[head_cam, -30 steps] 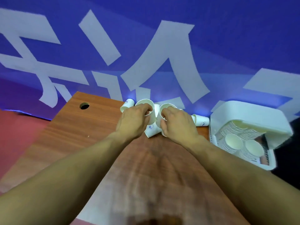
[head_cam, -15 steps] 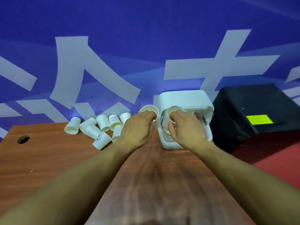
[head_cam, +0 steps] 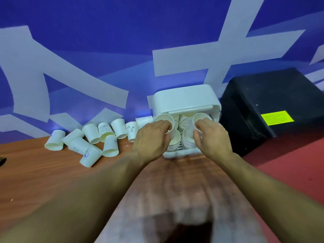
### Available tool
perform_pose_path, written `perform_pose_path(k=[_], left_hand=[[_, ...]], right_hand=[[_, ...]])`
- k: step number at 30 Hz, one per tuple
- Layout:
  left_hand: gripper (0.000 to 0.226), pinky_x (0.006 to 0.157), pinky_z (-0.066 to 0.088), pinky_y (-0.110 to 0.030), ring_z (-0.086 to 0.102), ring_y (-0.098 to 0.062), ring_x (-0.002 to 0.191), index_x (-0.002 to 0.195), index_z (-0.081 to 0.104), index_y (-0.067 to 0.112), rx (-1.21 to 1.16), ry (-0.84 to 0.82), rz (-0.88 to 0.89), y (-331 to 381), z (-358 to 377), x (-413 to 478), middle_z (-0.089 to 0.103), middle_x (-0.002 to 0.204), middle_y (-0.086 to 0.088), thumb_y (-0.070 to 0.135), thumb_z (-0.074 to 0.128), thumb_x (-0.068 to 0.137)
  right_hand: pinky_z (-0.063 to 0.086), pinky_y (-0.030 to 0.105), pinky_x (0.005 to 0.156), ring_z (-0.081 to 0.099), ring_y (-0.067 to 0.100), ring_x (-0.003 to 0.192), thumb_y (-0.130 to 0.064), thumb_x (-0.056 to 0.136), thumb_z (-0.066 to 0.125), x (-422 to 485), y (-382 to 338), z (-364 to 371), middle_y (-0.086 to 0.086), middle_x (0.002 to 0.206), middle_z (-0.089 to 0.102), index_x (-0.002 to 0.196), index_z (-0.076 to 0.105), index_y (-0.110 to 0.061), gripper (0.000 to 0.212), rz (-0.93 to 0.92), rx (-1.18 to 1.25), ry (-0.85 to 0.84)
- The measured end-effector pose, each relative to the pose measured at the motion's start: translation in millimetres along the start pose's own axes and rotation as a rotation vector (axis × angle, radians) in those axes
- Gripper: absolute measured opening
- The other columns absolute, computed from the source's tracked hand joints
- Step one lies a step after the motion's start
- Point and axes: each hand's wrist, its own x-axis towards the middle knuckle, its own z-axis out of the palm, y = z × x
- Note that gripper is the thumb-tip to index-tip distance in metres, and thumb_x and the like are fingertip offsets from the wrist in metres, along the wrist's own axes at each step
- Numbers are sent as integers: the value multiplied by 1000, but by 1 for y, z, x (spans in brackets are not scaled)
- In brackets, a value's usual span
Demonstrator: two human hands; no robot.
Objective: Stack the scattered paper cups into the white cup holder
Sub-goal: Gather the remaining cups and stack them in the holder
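Observation:
The white cup holder (head_cam: 185, 99) stands at the table's far right edge, its lid raised, with several stacks of paper cups (head_cam: 185, 120) inside. My left hand (head_cam: 150, 139) grips a paper cup (head_cam: 163, 118) by the rim, right in front of the holder's left side. My right hand (head_cam: 212, 137) holds a second paper cup (head_cam: 201, 117) by the rim over the holder's right side. Both cups face mouth up towards me. Several scattered paper cups (head_cam: 91, 137) lie on their sides along the wall to the left of the holder.
The wooden table (head_cam: 43, 172) runs from left to the holder. A blue wall with pale lettering (head_cam: 105, 50) backs it. A black box with a yellow label (head_cam: 270, 102) sits right of the holder on the red floor (head_cam: 289, 163). A cable hole (head_cam: 2, 160) is at the far left.
Both hands lifted a cup each from the scattered pile and carried them right to the holder. The view swung right with them, and the cups now sit at the holder's opening.

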Motion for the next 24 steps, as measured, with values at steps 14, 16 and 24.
perform_pose_path(k=[14,16,24], left_hand=[[14,67,50,-39,62,-26,84,98,63,24,-13,-122,38,-8,49,15,67,90,1,29,56,88],[15,66,48,-38,62,-26,85,99,66,24,-6,-157,49,-8,55,17,67,91,1,31,54,92],[16,63,44,-37,61,-28,87,95,66,20,40,-255,50,-14,69,19,66,91,-1,24,50,94]], right_hand=[[50,45,69,56,30,66,-20,82,57,-4,19,48,5,75,55,85,60,-12,9,-46,31,-168],[47,41,64,56,30,65,-22,82,55,-6,15,53,5,73,56,82,61,-12,12,-60,8,-184],[42,34,57,55,29,61,-22,85,53,-5,8,66,5,70,57,76,60,-11,16,-103,-6,-181]])
